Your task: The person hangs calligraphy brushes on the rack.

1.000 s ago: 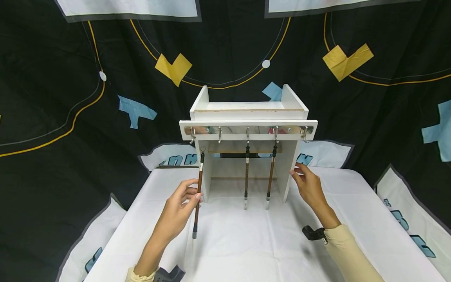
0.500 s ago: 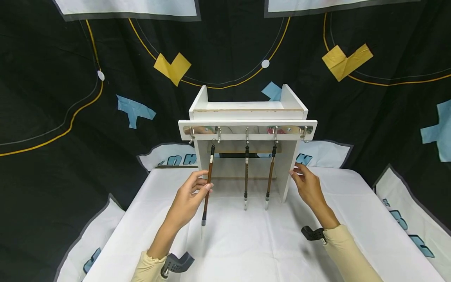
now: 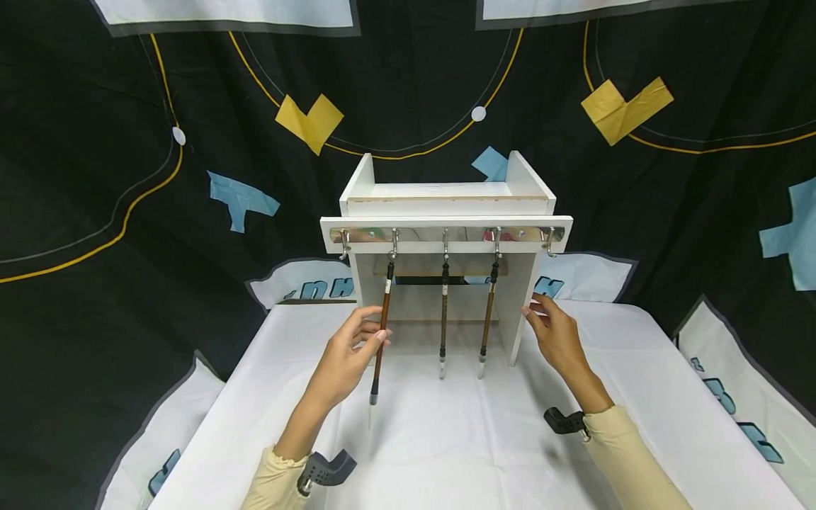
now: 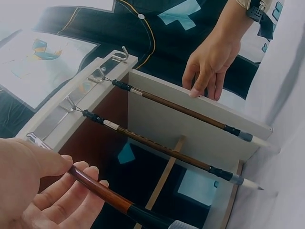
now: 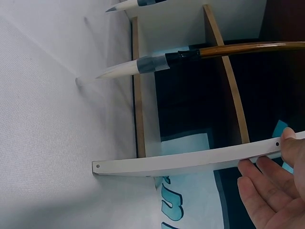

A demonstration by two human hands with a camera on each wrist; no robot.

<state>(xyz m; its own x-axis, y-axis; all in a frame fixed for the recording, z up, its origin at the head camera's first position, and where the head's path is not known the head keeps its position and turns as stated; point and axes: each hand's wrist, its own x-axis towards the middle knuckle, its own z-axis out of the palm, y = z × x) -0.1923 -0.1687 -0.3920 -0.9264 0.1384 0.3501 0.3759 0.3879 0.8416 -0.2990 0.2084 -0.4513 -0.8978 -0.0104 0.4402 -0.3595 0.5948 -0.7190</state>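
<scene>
My left hand (image 3: 347, 358) pinches the brown handle of a writing brush (image 3: 387, 290) between thumb and fingers. The brush hangs nearly upright, pale tip down, its top right at the second hook (image 3: 394, 241) from the left on the rack's rail. Two more brushes, a middle one (image 3: 444, 312) and a right one (image 3: 489, 308), dangle by loops from neighbouring hooks. My right hand (image 3: 554, 333) holds the front edge of the white shelf's right side panel (image 5: 190, 160), thumb on one face and fingers on the other in the right wrist view.
The white shelf (image 3: 446, 207) stands on a white-covered table (image 3: 446, 453). Both outermost hooks, left (image 3: 345, 243) and right (image 3: 550, 241), carry no brush. Behind hangs a black cloth (image 3: 414, 78) with yellow and blue tape pieces.
The left hand has moved right and slightly up with its brush, bringing the loop from beside the shelf to the second hook. My right hand has stayed on the panel.
</scene>
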